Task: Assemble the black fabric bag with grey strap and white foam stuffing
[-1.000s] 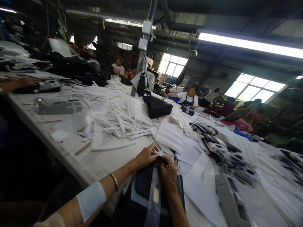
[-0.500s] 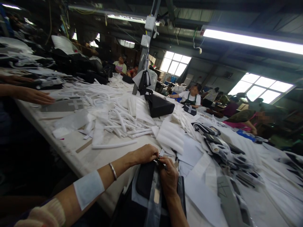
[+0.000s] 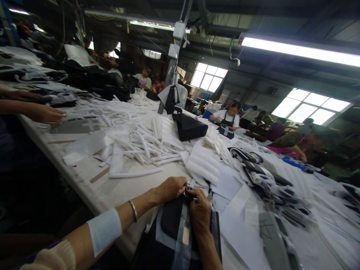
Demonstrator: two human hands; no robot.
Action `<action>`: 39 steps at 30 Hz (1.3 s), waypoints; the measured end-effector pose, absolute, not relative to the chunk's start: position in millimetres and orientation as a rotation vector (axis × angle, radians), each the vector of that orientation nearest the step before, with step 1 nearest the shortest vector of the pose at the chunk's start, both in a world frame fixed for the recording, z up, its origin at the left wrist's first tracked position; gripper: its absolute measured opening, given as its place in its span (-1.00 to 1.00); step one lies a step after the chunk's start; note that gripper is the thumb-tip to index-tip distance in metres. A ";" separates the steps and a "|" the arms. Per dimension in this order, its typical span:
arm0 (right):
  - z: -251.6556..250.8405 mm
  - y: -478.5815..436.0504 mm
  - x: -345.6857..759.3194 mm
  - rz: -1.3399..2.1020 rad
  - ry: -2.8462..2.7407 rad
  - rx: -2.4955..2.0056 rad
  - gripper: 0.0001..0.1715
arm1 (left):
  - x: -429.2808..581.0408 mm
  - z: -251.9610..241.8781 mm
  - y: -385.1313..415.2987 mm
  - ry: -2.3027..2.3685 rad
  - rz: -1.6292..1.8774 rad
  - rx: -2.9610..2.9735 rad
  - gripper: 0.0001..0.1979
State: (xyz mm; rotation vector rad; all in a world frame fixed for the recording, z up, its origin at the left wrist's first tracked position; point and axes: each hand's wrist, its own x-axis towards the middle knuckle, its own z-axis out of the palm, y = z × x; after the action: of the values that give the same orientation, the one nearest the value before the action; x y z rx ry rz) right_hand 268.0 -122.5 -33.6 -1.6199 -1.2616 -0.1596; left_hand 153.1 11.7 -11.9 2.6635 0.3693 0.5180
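Note:
A black bag (image 3: 160, 245) lies below me at the table's edge, with a strip of clear plastic (image 3: 183, 245) running up its front. At the bag's far end, a small dark piece (image 3: 188, 192) with a metallic glint sits between my two hands. My left hand (image 3: 172, 188) is closed, its fingertips pinched against that piece from the left. Thumb and fingers of my right hand (image 3: 201, 210) close on it from the right, while the palm rests over the bag. The pinched fingers partly hide the piece, so I cannot tell its exact kind.
White foam rods (image 3: 140, 144) are heaped beyond my hands, beside ribbed white padding sheets (image 3: 203, 163). A black bag (image 3: 191, 126) stands by a metal post (image 3: 168, 71). Grey panels (image 3: 271, 240) and wrapped black parts lie right. Another person's hand (image 3: 46, 113) is at left.
My hands have shifted slightly, the left a little down and left, and more of the dark piece shows between them. At left, the other person's hand has changed pose, its fingers now drawn together.

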 end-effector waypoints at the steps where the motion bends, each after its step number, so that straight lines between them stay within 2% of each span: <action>1: -32.8 -122.4 267.7 -0.149 -1.239 -1.623 -0.84 | 153.5 -11.2 11.6 0.396 0.528 2.646 -0.90; 4: -31.2 -122.4 268.0 -0.097 -1.150 -1.670 -0.87 | 153.9 -9.5 9.1 0.446 0.546 2.605 -0.91; 12: -31.5 -121.7 271.6 -0.085 -1.178 -1.689 -0.77 | 152.0 -15.5 6.5 0.472 0.580 2.531 -0.88; 23: -30.7 -119.3 267.0 -0.092 -1.249 -1.612 -0.86 | 151.9 -11.7 0.5 0.577 0.554 2.501 -0.90; 27: -33.4 -120.8 269.3 0.047 -1.286 -1.605 -0.70 | 151.1 -11.6 -0.3 0.581 0.538 2.529 -0.89; 32: -35.1 -117.8 275.3 0.167 -1.029 -1.655 -0.63 | 150.1 -14.9 -0.5 0.496 0.510 2.593 -0.87; 39: -31.0 -114.3 272.8 0.169 -1.125 -1.641 -0.74 | 152.1 -20.3 0.4 0.443 0.481 2.664 -0.82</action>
State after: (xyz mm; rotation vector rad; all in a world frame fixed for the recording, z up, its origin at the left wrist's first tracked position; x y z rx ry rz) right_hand 272.8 -114.3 -31.0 -1.6407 -1.1249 0.1686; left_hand 152.1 0.4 -20.3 2.6642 0.4427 0.4809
